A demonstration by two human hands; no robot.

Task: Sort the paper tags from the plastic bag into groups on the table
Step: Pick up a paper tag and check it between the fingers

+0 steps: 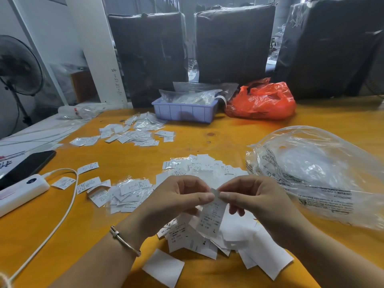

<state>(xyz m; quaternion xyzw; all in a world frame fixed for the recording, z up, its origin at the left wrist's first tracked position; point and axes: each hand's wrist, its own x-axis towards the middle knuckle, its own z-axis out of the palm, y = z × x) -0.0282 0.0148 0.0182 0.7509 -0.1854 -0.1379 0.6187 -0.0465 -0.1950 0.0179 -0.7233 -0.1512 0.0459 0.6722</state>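
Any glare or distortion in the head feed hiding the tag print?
Head view: the clear plastic bag glares white; the wide lens bows the table's edges; print on the tag pinched by the left hand and right hand is soft, only "L" legible.

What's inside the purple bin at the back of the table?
The purple bin holds clear plastic bags that stick out above its rim, with small pale items inside them. Its solid wall hides whatever lies lower down.
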